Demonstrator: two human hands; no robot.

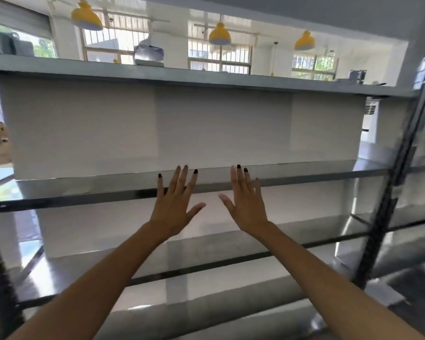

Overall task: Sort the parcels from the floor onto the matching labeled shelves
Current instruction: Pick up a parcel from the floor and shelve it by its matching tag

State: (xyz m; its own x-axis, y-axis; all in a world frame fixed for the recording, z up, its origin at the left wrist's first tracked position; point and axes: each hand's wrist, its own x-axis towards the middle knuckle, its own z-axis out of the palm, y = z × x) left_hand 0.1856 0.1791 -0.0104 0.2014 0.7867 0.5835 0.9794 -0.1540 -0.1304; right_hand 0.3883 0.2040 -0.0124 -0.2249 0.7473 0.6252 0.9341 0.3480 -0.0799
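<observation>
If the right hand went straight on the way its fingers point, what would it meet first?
Most likely the white back panel behind the shelf. The right hand is open, its fingers aimed up and forward over the shelf's front edge, and no parcel shows in that line. Depth is hard to judge here.

So the shelves [206,78] were grey metal, a few shiny tiers with dark front rails. One bluish-white parcel [149,55] sat on the top tier, left of centre

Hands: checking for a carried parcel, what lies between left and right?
Nothing held. In the head view, the gap between left hand and right hand shows only the shelf rail behind.
</observation>
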